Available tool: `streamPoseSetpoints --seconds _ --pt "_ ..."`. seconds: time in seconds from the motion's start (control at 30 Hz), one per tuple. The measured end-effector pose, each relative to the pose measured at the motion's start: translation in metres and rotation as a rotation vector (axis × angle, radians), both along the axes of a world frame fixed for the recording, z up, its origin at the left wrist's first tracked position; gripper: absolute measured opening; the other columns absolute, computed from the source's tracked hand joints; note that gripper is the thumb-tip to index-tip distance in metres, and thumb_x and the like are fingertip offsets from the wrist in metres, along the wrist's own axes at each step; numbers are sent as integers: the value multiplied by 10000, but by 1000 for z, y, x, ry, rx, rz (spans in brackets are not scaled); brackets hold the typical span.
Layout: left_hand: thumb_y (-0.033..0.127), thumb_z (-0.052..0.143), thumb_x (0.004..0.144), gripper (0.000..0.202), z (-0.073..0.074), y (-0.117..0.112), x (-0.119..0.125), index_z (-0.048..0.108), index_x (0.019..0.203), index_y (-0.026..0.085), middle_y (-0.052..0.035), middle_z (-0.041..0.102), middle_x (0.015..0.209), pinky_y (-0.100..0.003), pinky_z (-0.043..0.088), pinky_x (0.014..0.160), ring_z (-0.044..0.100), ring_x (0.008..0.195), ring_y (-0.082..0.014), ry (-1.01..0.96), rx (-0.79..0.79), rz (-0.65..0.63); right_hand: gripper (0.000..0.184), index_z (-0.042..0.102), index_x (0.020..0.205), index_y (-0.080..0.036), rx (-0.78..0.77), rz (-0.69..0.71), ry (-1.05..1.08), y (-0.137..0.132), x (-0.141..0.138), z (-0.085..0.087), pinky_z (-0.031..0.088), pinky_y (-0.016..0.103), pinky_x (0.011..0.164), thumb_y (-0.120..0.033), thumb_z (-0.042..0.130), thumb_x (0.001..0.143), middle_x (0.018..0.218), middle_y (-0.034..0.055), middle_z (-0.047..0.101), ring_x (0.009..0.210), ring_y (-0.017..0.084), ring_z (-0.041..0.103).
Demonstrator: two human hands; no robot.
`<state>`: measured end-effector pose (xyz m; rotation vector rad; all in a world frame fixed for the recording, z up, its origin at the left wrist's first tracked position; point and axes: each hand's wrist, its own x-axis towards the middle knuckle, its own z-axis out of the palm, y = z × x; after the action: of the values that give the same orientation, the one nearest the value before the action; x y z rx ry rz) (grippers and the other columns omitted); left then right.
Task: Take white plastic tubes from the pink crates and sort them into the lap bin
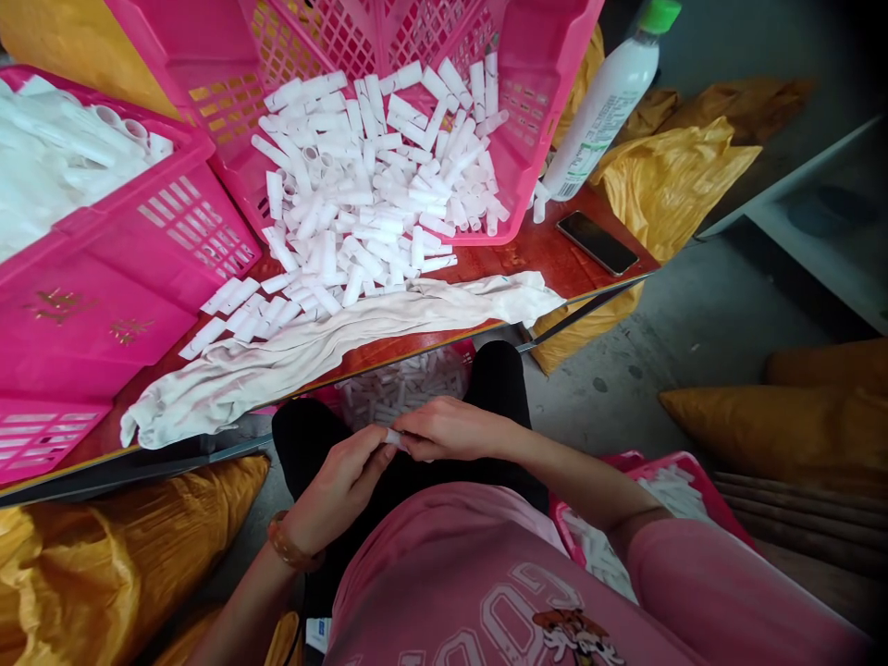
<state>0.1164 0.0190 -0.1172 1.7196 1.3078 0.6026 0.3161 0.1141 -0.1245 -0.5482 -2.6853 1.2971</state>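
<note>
My left hand (339, 486) and my right hand (450, 430) meet over my lap, both closed on one small white plastic tube (394, 437) pinched between the fingertips. A heap of the same white tubes (375, 176) spills out of a tipped pink basket (534, 83) onto the red table (555, 259) in front of me. A rolled white cloth (333, 347) lies along the table's near edge. Below the table, between my knees, a pink basket (409, 379) holds more tubes.
A second pink basket (104, 277) full of white parts stands at the left. A white bottle with a green cap (607, 102) and a black phone (597, 242) sit at the table's right end. Yellow sacks (666, 176) lie around; another pink basket (666, 486) is by my right side.
</note>
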Motion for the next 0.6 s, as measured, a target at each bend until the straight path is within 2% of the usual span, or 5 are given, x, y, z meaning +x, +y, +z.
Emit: streamPoseSetpoints --seconds 0.2,0.27,0.37,0.47,0.6 --pt "278 418 1008 246 -2 0 1 545 821 181 2 542 750 -225 387 631 488 671 -130 19 -16 -27 38 570 835 -178 -119 -38 -70 -8 -8 -14 288 193 532 -189 606 840 646 -38 546 566 92 456" --pt "266 418 1007 238 -1 0 0 537 821 179 3 537 757 -222 387 639 490 677 -127 18 -6 -53 20 588 849 -171 -182 -122 -54 -10 -8 -23 304 190 539 -155 577 845 647 -36 544 573 93 467" --pt "254 432 1002 191 1 1 -5 571 888 186 0 570 806 -217 393 669 510 710 -125 13 -18 -83 134 608 903 -165 -322 -208 50 -10 -4 -32 351 186 573 -118 482 892 689 -28 571 601 92 500" --pt "252 450 990 167 -2 0 -6 591 925 191 2 586 815 -217 392 674 513 718 -124 -6 -55 -11 144 567 1060 -172 -478 -98 124 -13 2 -35 385 192 614 -218 489 947 805 -15 609 664 98 532" --pt "232 543 911 94 -23 -5 7 562 842 171 32 497 695 -221 357 608 440 639 -115 -95 -166 64 69 517 964 -183 -351 -131 67 -28 5 -44 356 205 598 -183 542 900 795 -16 543 680 112 497"
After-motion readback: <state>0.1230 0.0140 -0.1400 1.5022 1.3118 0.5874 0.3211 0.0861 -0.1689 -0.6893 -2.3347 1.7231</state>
